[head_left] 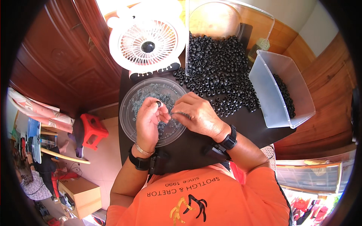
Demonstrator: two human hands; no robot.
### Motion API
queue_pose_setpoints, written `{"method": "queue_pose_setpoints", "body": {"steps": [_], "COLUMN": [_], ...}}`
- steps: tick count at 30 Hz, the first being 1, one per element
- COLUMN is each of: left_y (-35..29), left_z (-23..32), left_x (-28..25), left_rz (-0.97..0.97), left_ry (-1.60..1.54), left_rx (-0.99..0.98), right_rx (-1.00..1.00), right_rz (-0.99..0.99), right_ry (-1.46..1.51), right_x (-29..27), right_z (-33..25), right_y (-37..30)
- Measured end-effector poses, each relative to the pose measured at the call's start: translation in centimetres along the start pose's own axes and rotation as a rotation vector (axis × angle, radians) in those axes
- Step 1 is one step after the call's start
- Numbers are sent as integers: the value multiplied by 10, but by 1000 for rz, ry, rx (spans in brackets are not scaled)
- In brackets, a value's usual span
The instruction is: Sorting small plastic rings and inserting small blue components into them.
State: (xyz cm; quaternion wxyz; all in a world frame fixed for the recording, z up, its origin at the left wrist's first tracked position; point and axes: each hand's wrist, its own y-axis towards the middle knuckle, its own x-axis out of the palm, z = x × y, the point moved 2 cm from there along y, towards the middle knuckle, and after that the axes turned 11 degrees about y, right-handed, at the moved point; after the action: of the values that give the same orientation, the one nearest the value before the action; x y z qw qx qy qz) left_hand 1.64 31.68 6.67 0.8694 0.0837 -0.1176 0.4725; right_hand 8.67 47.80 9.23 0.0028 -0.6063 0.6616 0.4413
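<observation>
My left hand (148,119) is raised over a round clear plastic lid (125,124), its thumb and forefinger closed on a small black ring-shaped piece (158,103). Just right of it, my right hand (199,116) has thumb and fingertips pinched together. Whatever is in that pinch is too small to make out. Many tiny clear-blue bits (140,103) lie scattered in the lid beneath both hands. Behind my right hand spreads a large heap of similar black pieces (217,56) on the dark tabletop (181,156).
A white fan (148,46) stands at the back left. At the right, a translucent bin (266,96) holds more black pieces. A clear panel and a small bottle (258,49) are behind the heap. On the floor to the left are a red stool (93,132), a cardboard box (85,194) and another person (36,184).
</observation>
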Motion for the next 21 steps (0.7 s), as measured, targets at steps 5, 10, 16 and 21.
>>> {"method": "queue_pose_setpoints", "body": {"steps": [5, 10, 16, 21], "left_y": [1, 0, -6, -8], "left_z": [0, 1, 8, 8], "left_x": [-2, 1, 10, 10], "left_rz": [-2, -16, -180, -252], "left_ry": [-1, -20, 92, 125], "left_rx": [-30, -25, 143, 182], "right_rx": [-26, 35, 70, 19], "right_rz": [-199, -280, -357, -272], "right_ry": [-14, -219, -403, -305], "right_x": [16, 31, 44, 42], "right_z": [2, 5, 11, 12], "right_y": [-7, -12, -16, -15]}}
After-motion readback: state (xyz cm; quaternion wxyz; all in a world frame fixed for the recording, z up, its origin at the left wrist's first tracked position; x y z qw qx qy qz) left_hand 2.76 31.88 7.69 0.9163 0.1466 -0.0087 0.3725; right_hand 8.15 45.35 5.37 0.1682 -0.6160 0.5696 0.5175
